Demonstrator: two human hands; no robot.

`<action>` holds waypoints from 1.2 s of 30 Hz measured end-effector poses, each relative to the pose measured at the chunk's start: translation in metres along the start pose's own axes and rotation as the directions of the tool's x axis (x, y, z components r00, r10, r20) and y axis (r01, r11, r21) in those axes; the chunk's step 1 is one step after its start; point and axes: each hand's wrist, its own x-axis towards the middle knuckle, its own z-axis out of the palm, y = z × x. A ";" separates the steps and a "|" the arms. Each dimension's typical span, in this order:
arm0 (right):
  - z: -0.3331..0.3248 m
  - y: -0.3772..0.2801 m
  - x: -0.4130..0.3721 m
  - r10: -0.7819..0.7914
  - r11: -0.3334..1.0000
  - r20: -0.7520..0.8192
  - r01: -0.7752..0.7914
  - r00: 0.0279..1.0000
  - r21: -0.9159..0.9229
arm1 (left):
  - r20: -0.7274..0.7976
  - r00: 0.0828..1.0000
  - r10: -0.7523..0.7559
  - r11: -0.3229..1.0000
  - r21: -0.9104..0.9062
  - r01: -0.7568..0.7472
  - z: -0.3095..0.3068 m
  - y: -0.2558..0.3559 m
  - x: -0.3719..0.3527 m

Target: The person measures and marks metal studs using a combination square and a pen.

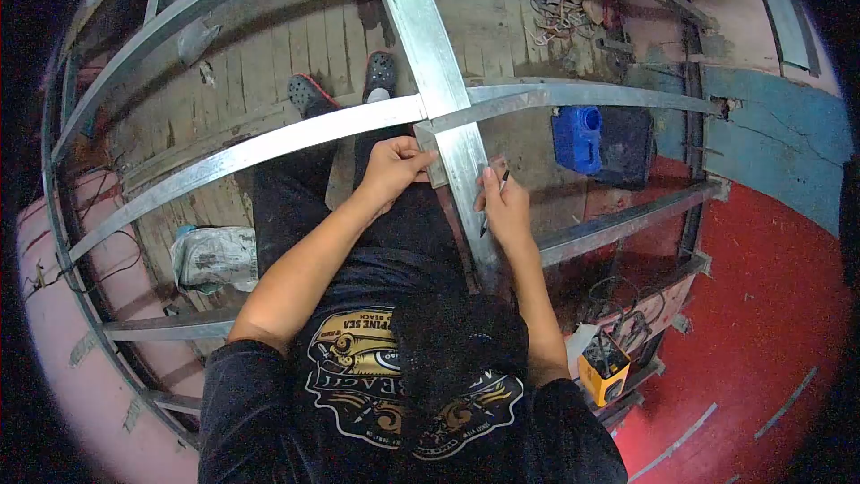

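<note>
My left hand is closed, its thumb and fingers pinching a flat piece of metal at the left edge of a shiny steel beam. Across the beam, my right hand holds a black pen between its fingers, tip pointing down beside the steel. Its fingertips also sit at a small plate end on the beam's right edge. Just above both hands, a curved-looking steel crossbar meets the beam.
More steel bars of the frame span the space over a plank floor. A blue plastic container stands at right. A yellow-orange box sits lower right; a whitish sack lies left. Cords and shoes are at the top.
</note>
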 end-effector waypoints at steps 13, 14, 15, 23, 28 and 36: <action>0.000 0.009 0.001 0.027 0.995 0.003 -0.028 1.000 0.097 | -0.026 0.996 0.091 0.994 -0.050 -0.092 0.003 -0.010 -0.001; 0.000 0.009 0.001 0.027 0.995 -0.003 -0.027 1.000 0.100 | -0.025 0.996 0.086 0.995 -0.052 -0.087 0.003 -0.011 0.001; 0.000 0.005 0.000 0.025 0.995 -0.008 -0.024 1.000 0.101 | -0.027 0.994 0.103 0.993 -0.048 -0.104 0.002 -0.013 0.003; -0.001 0.005 0.001 0.048 0.993 -0.003 -0.047 0.999 0.105 | 0.012 0.998 0.062 0.996 -0.060 -0.061 -0.001 -0.006 0.005; -0.001 0.000 0.003 0.076 0.992 -0.006 -0.075 0.997 0.105 | 0.011 0.998 0.067 0.997 -0.033 -0.066 0.001 -0.010 0.004; -0.002 -0.002 0.003 0.072 0.994 0.010 -0.073 0.997 0.076 | 0.065 0.998 0.004 0.992 -0.129 0.004 -0.003 -0.003 0.004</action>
